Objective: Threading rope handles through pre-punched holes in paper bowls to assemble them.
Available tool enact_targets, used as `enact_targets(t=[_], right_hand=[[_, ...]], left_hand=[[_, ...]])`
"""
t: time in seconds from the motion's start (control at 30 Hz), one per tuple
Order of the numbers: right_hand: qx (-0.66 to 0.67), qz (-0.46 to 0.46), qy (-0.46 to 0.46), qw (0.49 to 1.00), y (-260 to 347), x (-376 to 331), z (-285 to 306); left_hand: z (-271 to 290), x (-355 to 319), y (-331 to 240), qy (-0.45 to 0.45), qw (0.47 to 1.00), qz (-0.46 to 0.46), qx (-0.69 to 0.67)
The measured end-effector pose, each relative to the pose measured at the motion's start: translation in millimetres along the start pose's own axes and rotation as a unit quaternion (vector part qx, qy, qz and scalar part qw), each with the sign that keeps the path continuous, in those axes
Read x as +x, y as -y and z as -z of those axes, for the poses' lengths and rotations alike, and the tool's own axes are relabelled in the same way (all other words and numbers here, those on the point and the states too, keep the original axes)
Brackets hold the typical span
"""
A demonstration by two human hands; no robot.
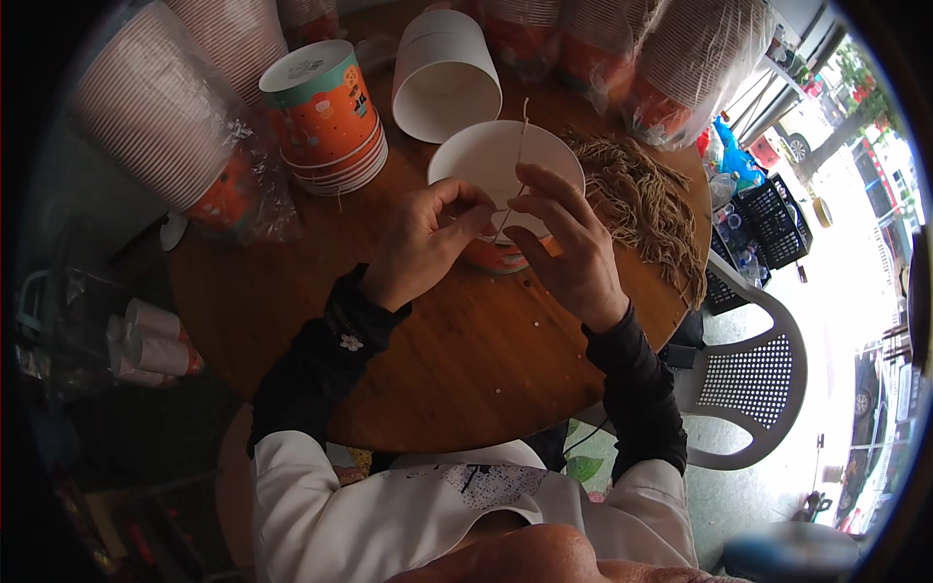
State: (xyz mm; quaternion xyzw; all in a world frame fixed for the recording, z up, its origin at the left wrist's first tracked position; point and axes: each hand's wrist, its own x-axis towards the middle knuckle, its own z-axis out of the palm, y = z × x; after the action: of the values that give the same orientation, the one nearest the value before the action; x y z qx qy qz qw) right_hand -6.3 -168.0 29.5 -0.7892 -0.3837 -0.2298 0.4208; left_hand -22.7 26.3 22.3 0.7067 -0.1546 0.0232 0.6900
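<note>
Looking from left to right, I see my left hand (425, 243) pinching the low end of a thin string (516, 165), and my right hand (573, 243) pinching it higher, above the white paper cup (486, 155) at 12 o'clock. I judge the string not yet fastened; loose strings (646, 199) wait at 2 o'clock.

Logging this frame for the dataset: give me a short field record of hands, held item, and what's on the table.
left hand: pinching the string at its lower end
right hand: pinching the same string, just right of the left hand
string: thin, pale, running up over the cup
cup: white inside, upright, open
table: round, wooden
string pile: right of cup
cup stack: orange, left of cup
</note>
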Motion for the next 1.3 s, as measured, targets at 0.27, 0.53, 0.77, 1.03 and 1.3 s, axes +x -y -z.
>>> enact_targets(t=[0.27, 0.53, 0.77, 1.03, 1.3], right_hand=[[0.053, 0.05, 0.035, 0.997, 3, 6, 0], [0.175, -0.027, 0.004, 0.984, -5, 5, 1], [0.008, -0.014, -0.057, 0.998, -12, -16, 8], [-0.029, 0.005, -0.087, 0.996, -18, -19, -8], [0.07, -0.056, -0.141, 0.986, -10, -13, -12]], left_hand=[[0, 0, -1, 0.003, 0.997, -0.03, 0.07], [-2, -3, -7, 0.024, 0.998, -0.003, 0.056], [2, -2, -3, 0.008, 1.0, 0.018, -0.012], [0, -3, -3, 0.01, 0.999, 0.02, -0.032], [-5, -2, -8, 0.023, 0.996, -0.006, 0.09]])
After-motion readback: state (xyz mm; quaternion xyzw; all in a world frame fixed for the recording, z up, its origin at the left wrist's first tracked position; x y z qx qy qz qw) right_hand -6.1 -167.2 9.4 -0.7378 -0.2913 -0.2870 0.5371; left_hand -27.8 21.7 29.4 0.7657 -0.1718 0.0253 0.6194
